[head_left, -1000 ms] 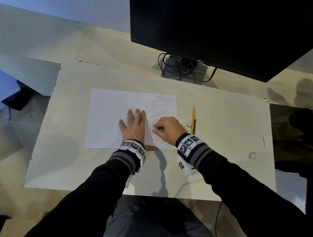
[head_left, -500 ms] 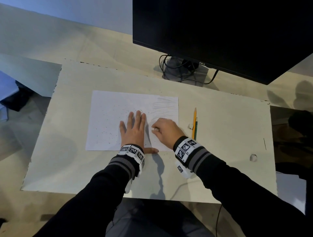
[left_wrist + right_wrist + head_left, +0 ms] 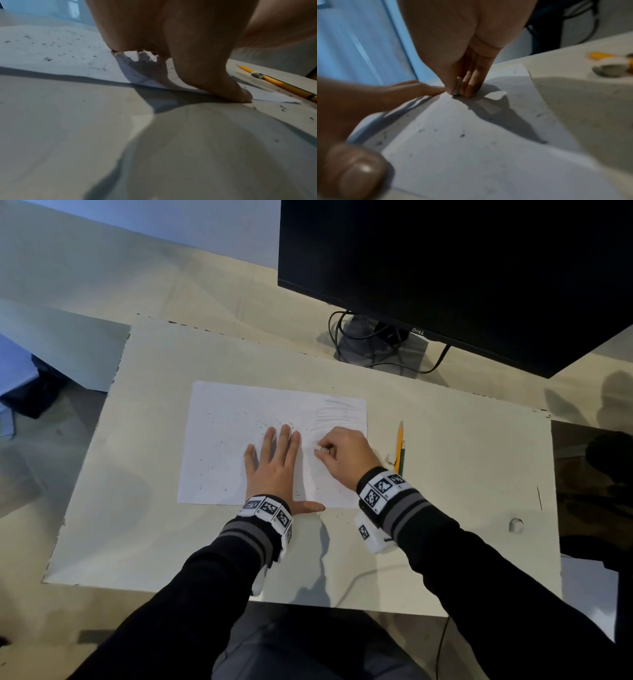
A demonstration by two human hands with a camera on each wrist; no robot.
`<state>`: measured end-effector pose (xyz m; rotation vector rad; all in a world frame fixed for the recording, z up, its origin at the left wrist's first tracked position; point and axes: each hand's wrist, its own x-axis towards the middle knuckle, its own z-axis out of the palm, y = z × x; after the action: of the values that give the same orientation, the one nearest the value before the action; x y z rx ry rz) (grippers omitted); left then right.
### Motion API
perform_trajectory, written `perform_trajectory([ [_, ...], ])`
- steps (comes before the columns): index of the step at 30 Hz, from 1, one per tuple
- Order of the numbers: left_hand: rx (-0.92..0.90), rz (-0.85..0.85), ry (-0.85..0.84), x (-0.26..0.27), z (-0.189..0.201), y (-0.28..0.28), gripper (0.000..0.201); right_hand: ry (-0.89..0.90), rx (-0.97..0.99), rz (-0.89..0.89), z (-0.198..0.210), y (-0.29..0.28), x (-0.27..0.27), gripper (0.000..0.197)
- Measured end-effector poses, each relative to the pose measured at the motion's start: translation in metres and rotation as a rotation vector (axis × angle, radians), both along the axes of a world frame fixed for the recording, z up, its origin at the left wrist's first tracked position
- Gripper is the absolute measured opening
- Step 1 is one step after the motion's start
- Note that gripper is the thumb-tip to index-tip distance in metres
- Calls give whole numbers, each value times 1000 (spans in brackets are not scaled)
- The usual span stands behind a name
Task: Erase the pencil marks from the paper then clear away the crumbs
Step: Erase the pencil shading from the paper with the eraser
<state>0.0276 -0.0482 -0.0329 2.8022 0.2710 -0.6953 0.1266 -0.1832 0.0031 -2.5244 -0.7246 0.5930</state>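
White desk (image 3: 445, 474), left hand (image 3: 274, 467) flat pressing paper (image 3: 226, 440), right hand (image 3: 346, 457) pinching eraser (image 3: 318, 447) on it

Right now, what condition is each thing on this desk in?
paper: flat on the board, pencil shading left at its far right corner
crumbs: scattered over the sheet
eraser: pinched, on the paper
left hand: flat, pressing the paper
right hand: curled round the eraser
yellow pencil: lying right of the paper
monitor: dark
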Motion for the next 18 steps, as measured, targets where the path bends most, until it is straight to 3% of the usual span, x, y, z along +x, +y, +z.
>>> perform_trajectory([
  [2, -3, 0, -6, 1, 0, 0, 145, 5, 18, -12, -1, 4, -6, 10],
  [6, -7, 3, -9, 0, -2, 1, 145, 72, -5, 124, 3, 8, -19, 9],
  [10, -3, 5, -10, -1, -3, 1, 145, -2, 17, -48, -2, 10, 7, 10],
  [15, -16, 9, -21, -2, -2, 2, 145, 79, -32, 131, 4, 14, -5, 11],
  [18, -19, 14, -9, -1, -1, 1, 146, 23, -35, 23, 7, 17, 14, 12],
])
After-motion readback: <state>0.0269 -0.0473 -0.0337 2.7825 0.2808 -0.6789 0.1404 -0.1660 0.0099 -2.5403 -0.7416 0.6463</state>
